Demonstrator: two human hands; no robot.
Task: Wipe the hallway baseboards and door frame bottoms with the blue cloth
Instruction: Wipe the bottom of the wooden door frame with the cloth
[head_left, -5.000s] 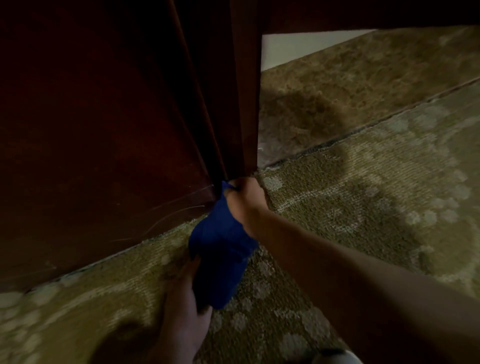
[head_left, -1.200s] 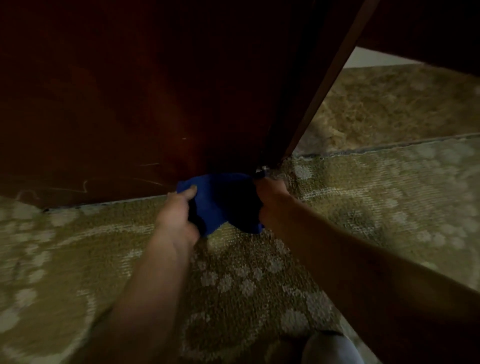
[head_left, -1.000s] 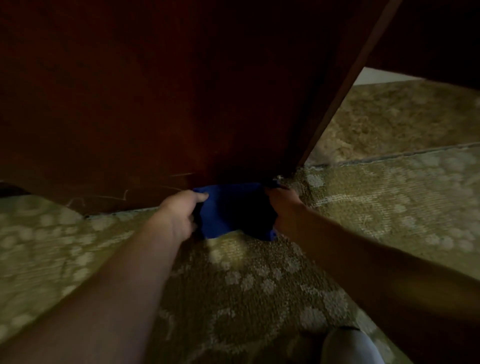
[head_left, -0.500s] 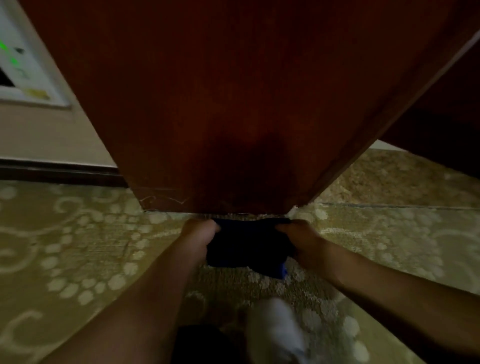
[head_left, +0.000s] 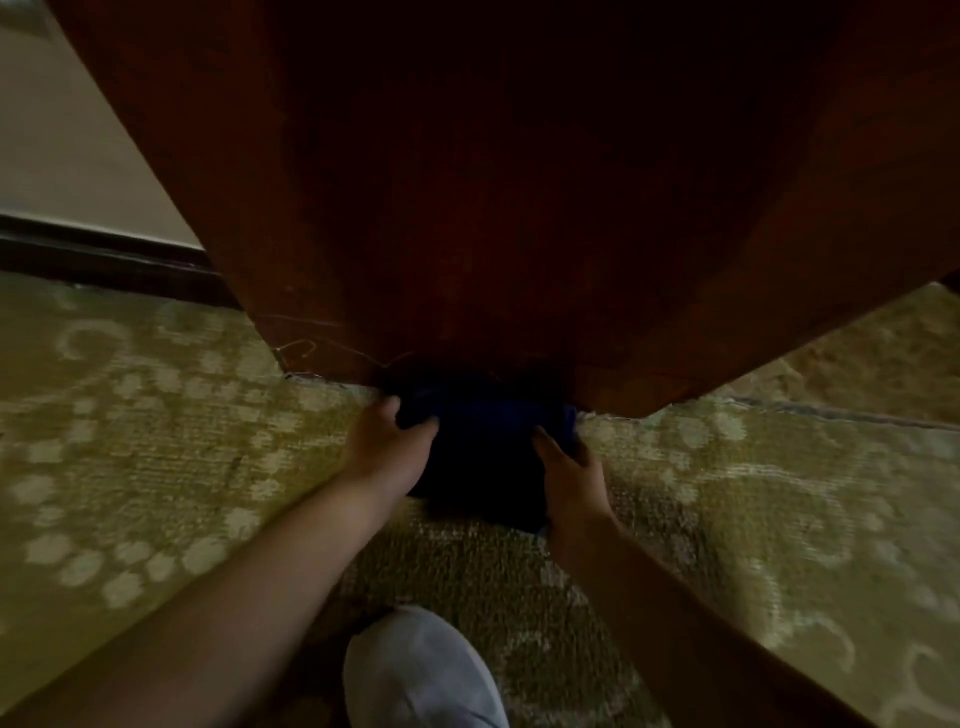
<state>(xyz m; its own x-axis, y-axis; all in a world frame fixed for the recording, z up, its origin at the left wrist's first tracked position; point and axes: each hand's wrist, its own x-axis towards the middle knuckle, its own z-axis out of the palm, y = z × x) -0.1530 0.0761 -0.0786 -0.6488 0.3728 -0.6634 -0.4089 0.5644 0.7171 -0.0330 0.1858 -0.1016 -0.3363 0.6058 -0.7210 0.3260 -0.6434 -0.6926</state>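
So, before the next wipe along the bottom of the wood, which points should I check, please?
1. Left hand grips the blue cloth: ok.
2. Right hand grips it too: ok.
3. Cloth meets the bottom edge of the wooden panel: ok.
4. Cloth spread flat: not ok, it is bunched.
5. Dust left on the wood: cannot tell, too dark.
6. Dark baseboard on the left already wiped: cannot tell.

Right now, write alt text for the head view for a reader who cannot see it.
Two bare hands, left hand and right hand, press a blue cloth against the bottom of a dark wooden door on patterned carpet. A dark baseboard runs at left.
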